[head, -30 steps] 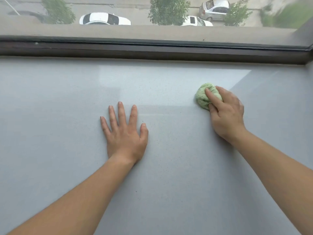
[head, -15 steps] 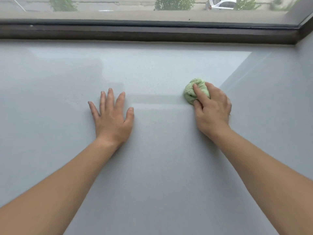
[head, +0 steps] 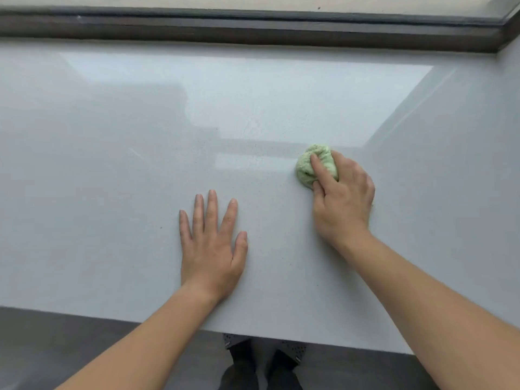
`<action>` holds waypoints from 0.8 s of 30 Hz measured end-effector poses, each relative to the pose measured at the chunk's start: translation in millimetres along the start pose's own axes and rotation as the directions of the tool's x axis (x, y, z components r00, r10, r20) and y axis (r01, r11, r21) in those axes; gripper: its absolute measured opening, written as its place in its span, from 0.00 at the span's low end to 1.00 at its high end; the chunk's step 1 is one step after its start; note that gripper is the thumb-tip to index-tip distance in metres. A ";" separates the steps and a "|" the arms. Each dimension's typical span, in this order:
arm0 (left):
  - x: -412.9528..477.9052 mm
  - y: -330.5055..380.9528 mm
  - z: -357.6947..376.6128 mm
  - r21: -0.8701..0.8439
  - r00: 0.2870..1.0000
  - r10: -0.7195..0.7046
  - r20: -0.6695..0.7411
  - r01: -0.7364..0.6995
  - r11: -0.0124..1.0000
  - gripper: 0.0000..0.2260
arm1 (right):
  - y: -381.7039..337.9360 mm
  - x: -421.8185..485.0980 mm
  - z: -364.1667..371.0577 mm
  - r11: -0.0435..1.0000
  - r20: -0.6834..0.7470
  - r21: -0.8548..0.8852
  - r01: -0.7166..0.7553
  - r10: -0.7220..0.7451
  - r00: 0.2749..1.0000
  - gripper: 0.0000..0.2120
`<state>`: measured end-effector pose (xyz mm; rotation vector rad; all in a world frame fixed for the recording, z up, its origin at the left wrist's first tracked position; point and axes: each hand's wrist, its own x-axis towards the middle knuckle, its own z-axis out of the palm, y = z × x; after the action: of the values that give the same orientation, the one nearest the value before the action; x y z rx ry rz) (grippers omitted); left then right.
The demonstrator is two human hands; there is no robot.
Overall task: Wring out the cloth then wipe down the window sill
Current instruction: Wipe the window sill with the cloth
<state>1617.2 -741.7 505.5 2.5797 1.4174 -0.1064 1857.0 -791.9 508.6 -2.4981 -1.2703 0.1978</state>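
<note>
A balled-up light green cloth (head: 306,168) lies on the wide pale grey window sill (head: 112,170), right of centre. My right hand (head: 344,201) grips the cloth from behind, index finger stretched over its top and thumb against its near side. My left hand (head: 212,249) lies flat on the sill with fingers straight and slightly spread, a short way to the left of and nearer than the cloth. A faint damp streak runs left from the cloth.
A dark window frame (head: 253,32) runs along the sill's far edge, meeting a side wall (head: 509,32) at the right. The sill's near edge (head: 281,337) shows at the bottom, with dark floor (head: 70,347) and my feet (head: 261,367) below.
My view has tilted down, so the sill's near edge and floor now show. My right hand has drawn the cloth toward me and slightly left; my left hand stays flat on the sill.
</note>
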 end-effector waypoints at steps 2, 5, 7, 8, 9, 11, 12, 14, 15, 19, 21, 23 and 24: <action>-1.2 -0.4 -0.5 -0.028 1.000 0.003 -0.008 -0.003 1.000 0.29 | -16.3 -45.2 3.8 0.995 0.017 -0.007 0.098 -0.098 0.995 0.24; -1.0 -0.9 -1.1 -0.055 1.000 -0.002 -0.014 0.001 0.998 0.28 | -11.9 -108.0 0.3 0.916 0.146 -0.031 0.401 -0.393 0.908 0.26; -1.4 -0.2 -1.6 -0.055 1.000 0.001 -0.004 -0.001 0.998 0.28 | 6.4 -107.7 -5.9 0.873 0.194 -0.045 0.486 -0.470 0.861 0.26; -1.3 -0.4 -1.8 -0.051 1.000 0.003 -0.002 -0.003 0.999 0.28 | 12.6 -101.3 -8.1 0.890 0.189 -0.062 0.452 -0.434 0.881 0.25; -1.1 -0.3 -1.9 -0.047 1.000 0.002 0.001 -0.002 0.999 0.28 | 17.1 -93.4 -9.7 0.926 0.162 -0.071 0.371 -0.356 0.920 0.24; -0.8 -0.1 -2.0 -0.047 1.000 -0.003 0.003 0.003 0.999 0.28 | 16.5 -83.5 -10.5 0.989 0.081 -0.042 0.140 -0.136 0.987 0.23; -1.0 -0.1 -1.5 -0.049 1.000 -0.004 0.001 0.004 0.999 0.28 | 9.5 -87.3 -8.2 0.999 0.032 -0.025 0.045 -0.044 0.999 0.23; -1.3 -0.4 -1.4 -0.055 1.000 -0.003 -0.005 0.003 0.998 0.28 | -12.9 -113.9 -2.2 1.000 -0.036 -0.010 -0.018 0.018 0.999 0.23; -1.3 -0.2 -2.2 -0.060 1.000 -0.002 -0.007 0.002 0.998 0.28 | -23.6 -134.3 0.2 1.000 -0.031 -0.011 0.026 -0.026 0.999 0.24; -2.7 1.4 -3.8 -0.096 1.000 0.025 0.015 -0.023 0.995 0.27 | -29.1 -206.9 0.3 0.942 0.102 -0.024 0.335 -0.331 0.938 0.26; -4.9 0.4 -5.1 -0.131 0.997 0.071 -0.005 -0.071 0.989 0.26 | -12.4 -206.5 -4.3 0.915 0.145 -0.049 0.399 -0.389 0.910 0.26; -9.0 -0.8 -5.0 -0.145 0.989 0.142 -0.041 -0.147 0.978 0.26 | 2.8 -190.7 -6.0 0.950 0.121 -0.076 0.304 -0.294 0.948 0.25; -12.2 -0.5 -4.3 -0.148 0.982 0.183 -0.055 -0.189 0.971 0.26 | 7.3 -180.5 -7.5 0.977 0.078 -0.074 0.202 -0.196 0.977 0.25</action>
<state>1610.0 -750.7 511.5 2.5843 1.1397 0.0804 1757.5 -942.9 508.4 -2.4282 -1.5765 0.1902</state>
